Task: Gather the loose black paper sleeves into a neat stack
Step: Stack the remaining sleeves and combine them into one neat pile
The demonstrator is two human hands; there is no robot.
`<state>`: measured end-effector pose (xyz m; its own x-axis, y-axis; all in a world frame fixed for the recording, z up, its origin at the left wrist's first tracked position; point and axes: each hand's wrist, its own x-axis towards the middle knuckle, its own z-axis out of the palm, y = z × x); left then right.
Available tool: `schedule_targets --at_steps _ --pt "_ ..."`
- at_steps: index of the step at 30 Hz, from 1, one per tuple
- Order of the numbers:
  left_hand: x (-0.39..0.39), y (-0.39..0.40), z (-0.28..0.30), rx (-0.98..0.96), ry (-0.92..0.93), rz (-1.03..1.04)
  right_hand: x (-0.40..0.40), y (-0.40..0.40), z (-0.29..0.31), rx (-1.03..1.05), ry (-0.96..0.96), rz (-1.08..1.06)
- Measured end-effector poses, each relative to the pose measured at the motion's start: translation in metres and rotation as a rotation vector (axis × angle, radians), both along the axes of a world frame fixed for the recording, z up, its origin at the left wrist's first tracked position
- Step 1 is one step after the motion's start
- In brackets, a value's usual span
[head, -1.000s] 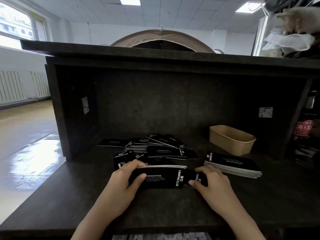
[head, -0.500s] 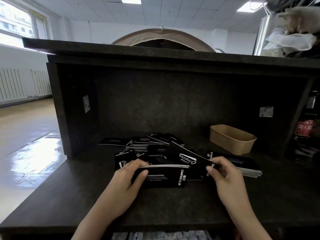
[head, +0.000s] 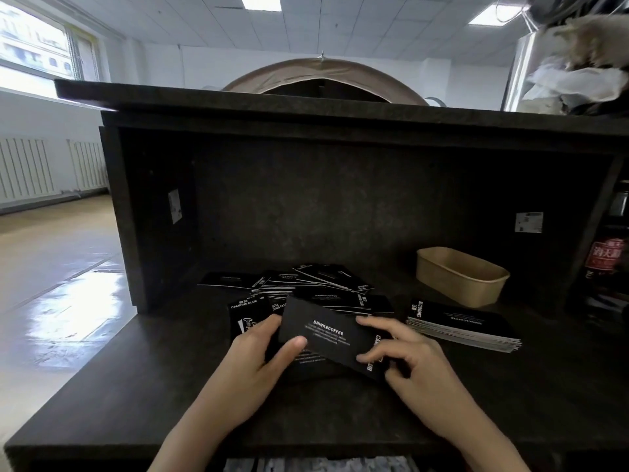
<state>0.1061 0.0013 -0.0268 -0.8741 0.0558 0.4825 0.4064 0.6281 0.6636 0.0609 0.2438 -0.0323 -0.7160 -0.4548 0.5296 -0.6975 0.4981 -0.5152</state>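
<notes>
A small bundle of black paper sleeves printed "DRINK&COFFEE" lies low over the dark counter, its top sleeve tilted down to the right. My left hand grips its left end, thumb on top. My right hand pinches the top sleeve's right end between fingers and thumb. Behind them a loose pile of black sleeves is scattered over the counter. To the right sits a neat stack of black sleeves.
A tan paper tub stands at the back right against the dark back wall. A shelf overhangs the counter. A red-labelled bottle stands at the far right. The counter's front edge runs just below my wrists.
My right hand lifted a loose sleeve from beside the bundle, carried it over and laid it tilted on top of the bundle in my left hand.
</notes>
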Motion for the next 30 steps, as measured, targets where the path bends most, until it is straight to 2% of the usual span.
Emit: schedule_targets --at_steps 4,7,9,12,15,18,19,23,30 --pt "-0.005 -0.005 -0.005 0.003 0.011 0.005 0.003 -0.003 0.001 0.024 0.024 -0.026" --pt "-0.003 -0.004 -0.003 0.029 0.033 -0.081 0.004 -0.004 0.003 0.039 -0.056 -0.048" --pt "-0.001 -0.002 -0.002 0.02 0.057 -0.117 0.004 -0.006 0.003 0.119 -0.114 -0.024" --pt "0.0 -0.003 -0.003 0.045 0.139 -0.087 0.004 -0.008 0.002 0.202 -0.1 0.005" --pt "-0.003 -0.003 -0.005 -0.115 0.173 -0.085 0.003 -0.008 0.005 0.089 -0.109 0.013" --pt "-0.005 -0.004 -0.007 -0.147 0.142 -0.072 -0.005 0.001 0.004 -0.094 -0.09 -0.186" --pt "-0.005 -0.004 -0.008 -0.14 0.14 -0.064 -0.007 0.003 0.004 -0.06 -0.11 -0.263" --pt "-0.005 -0.005 -0.008 -0.14 0.148 -0.04 -0.009 -0.003 -0.003 0.332 -0.19 -0.415" --pt "-0.008 -0.013 -0.012 -0.014 0.14 0.095 -0.012 -0.005 -0.006 0.388 -0.167 -0.513"
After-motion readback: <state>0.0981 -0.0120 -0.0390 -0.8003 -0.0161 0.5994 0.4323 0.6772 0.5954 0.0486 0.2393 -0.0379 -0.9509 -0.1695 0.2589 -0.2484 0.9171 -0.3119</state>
